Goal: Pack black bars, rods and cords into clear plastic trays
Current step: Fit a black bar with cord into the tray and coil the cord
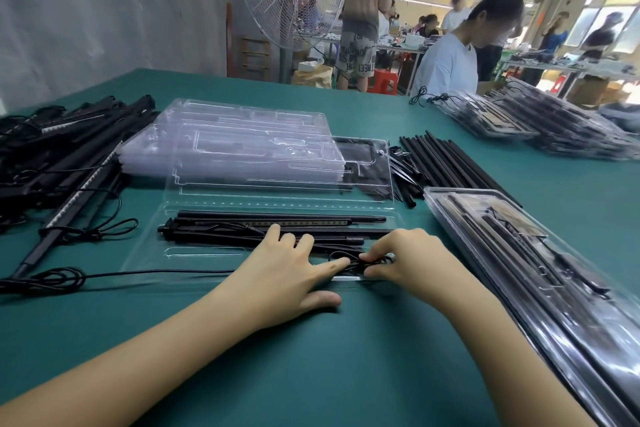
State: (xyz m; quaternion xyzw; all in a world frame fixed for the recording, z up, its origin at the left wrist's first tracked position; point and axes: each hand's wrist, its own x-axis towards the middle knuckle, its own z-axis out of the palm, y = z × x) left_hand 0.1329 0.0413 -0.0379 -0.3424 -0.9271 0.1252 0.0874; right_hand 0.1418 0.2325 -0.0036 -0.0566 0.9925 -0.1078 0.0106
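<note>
An open clear plastic tray (145, 253) lies in front of me on the green table, its lid (277, 191) folded back. Black bars and a rod (277, 218) lie in its far slots. A coiled black cord (363, 263) sits in the tray's near right pocket. My right hand (401, 260) pinches that coil with its fingertips. My left hand (294, 267) lies flat beside it, fingers spread, index finger pressing on the cord's left end, thumb on the table.
A stack of empty clear trays (228, 142) stands behind. Loose black bars and cords (59, 156) are piled at the left, black rods (446, 163) at the right. Packed trays (540, 270) lie at my right and further back (540, 125). A person sits across the table.
</note>
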